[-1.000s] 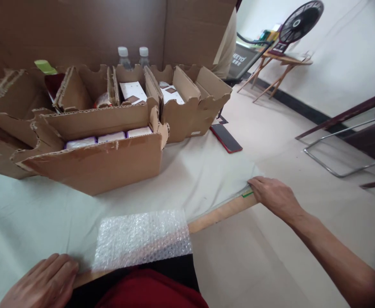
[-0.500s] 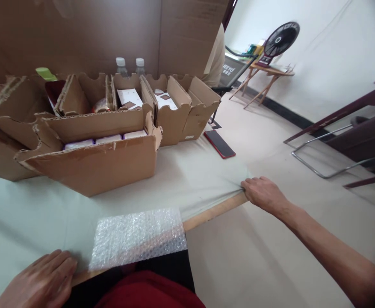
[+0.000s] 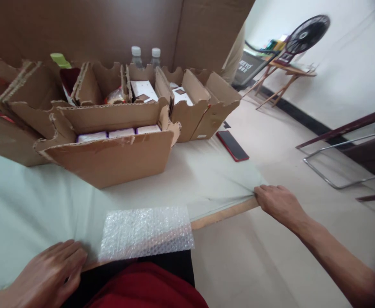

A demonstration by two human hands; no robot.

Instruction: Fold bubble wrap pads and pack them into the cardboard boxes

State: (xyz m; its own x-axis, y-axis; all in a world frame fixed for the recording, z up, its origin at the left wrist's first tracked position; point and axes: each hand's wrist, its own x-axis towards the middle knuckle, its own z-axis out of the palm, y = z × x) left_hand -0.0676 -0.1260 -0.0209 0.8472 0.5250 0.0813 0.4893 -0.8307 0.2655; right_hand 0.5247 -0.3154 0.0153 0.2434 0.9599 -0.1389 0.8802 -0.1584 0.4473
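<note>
A pale green cloth [image 3: 206, 179] covers the table, whose bare wooden edge [image 3: 225, 214] shows at the front. At the lower left, my left hand [image 3: 57, 267] is closed on the cloth at the table's edge. My right hand [image 3: 275, 200] grips the cloth at the right front corner, its fingers folded over and creases running from them. Between the hands a sheet of bubble wrap [image 3: 147, 231] lies over the front edge, partly hanging down, touched by neither hand.
A cardboard bin [image 3: 110, 164] with wrapped packs stands mid-table, before a row of cardboard bins [image 3: 187, 117]. A phone [image 3: 233, 146] lies right of them. Two bottles [image 3: 136, 55] stand behind. Beyond are a fan [image 3: 305, 35] and a folding wooden table [image 3: 291, 70].
The view has shifted, so the bins, phone and bubble wrap appear further right. Both hands keep their places at the cloth's edge.
</note>
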